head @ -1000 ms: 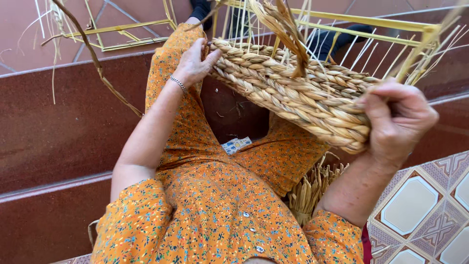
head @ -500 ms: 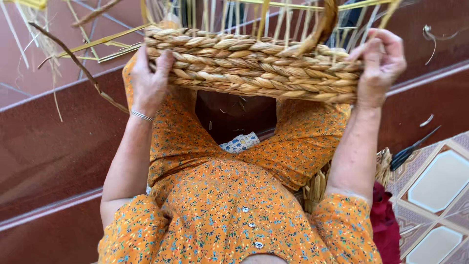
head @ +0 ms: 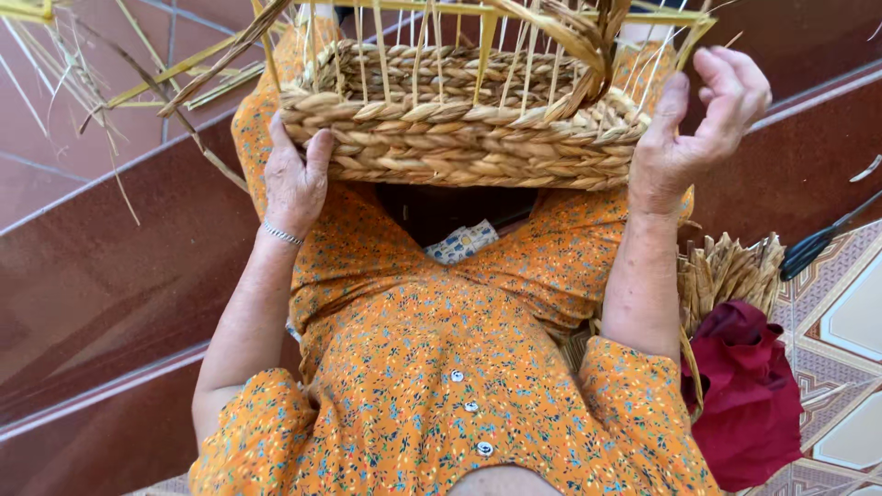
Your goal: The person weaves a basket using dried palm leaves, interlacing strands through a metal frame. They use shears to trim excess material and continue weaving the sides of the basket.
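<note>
Over my lap, straight ahead of both hands, sits the half-woven basket (head: 459, 129), a wide, shallow oval of braided straw. Its long axis runs left to right across my knees, so each short end faces one of my hands. Thin upright stakes (head: 418, 55) rise from its rim, unwoven, and a thicker twist of straw (head: 570, 37) curls over the far right side.

My left hand (head: 296, 179) lies flat against the left end wall, fingers pointing up along the braid and thumb pressed near the rim; it braces the basket with an unclenched palm rather than gripping it. My right hand (head: 684, 129) meets the right end with the heel and thumb, while the fingers curl loosely in the air above the rim, clasping nothing that I can see. The left hand has fuller contact; the right is only partly on.

The basket hangs between the two palms, above the orange flowered dress (head: 441, 367). Down by my right elbow a bundle of dry straw (head: 730, 271) stands on the tiled floor (head: 845, 321), with a dark red cloth (head: 749, 395) touching it and black scissors (head: 818, 243) just beyond.
</note>
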